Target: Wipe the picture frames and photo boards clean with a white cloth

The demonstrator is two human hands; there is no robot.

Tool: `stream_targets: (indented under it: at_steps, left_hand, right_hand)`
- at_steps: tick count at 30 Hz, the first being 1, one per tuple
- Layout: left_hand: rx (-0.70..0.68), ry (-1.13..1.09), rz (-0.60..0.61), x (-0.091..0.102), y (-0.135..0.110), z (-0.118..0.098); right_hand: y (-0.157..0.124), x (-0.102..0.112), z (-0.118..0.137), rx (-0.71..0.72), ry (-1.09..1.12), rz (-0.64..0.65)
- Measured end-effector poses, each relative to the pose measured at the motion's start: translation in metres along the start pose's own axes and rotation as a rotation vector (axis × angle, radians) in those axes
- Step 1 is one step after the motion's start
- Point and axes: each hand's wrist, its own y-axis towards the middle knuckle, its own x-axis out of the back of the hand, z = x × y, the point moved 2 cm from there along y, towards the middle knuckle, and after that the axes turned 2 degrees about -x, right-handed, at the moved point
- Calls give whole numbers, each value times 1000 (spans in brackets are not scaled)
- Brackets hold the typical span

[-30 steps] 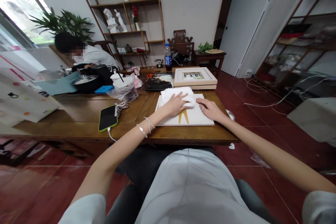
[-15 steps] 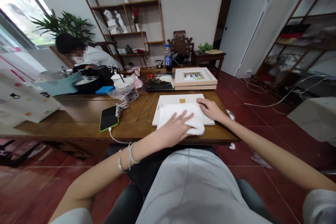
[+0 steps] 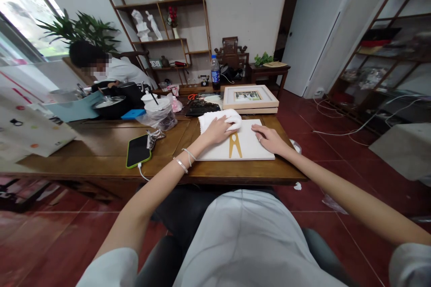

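A white flat board (image 3: 254, 149) lies on the wooden table in front of me, with a gold A-shaped piece (image 3: 235, 144) in its middle. My left hand (image 3: 218, 130) presses down on a folded white towel (image 3: 210, 120) at the board's upper left, its fingers bent over the fabric. The towel reaches past the far edge of the board. My right hand (image 3: 269, 139) rests on the board's right edge, fingers spread and holding nothing.
Light wooden picture frames (image 3: 249, 98) are stacked behind the board. On the left lie a phone (image 3: 138, 151) with a cable, a bagged cup (image 3: 158, 110) and a paper bag (image 3: 33, 130). A co-worker (image 3: 114, 69) sits beyond, beside a blue basin (image 3: 74, 107).
My left hand has slid the towel away from me, to the far left of the board, uncovering the gold piece's lower part. My right hand has stayed in place.
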Motion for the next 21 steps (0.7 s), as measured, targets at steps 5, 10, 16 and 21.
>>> stream_targets:
  at_steps: [5, 10, 16, 21]
  left_hand:
    - [70, 27, 6, 2, -11, 1]
    - [177, 83, 16, 9, -32, -2]
    - [84, 85, 70, 23, -86, -33]
    - [-34, 22, 138, 41, -133, -61]
  right_hand:
    - [0, 0, 0, 1, 11, -3]
    - [0, -1, 0, -7, 28, 0]
    - [0, -1, -2, 0, 56, -13]
    - [0, -1, -2, 4, 42, -17]
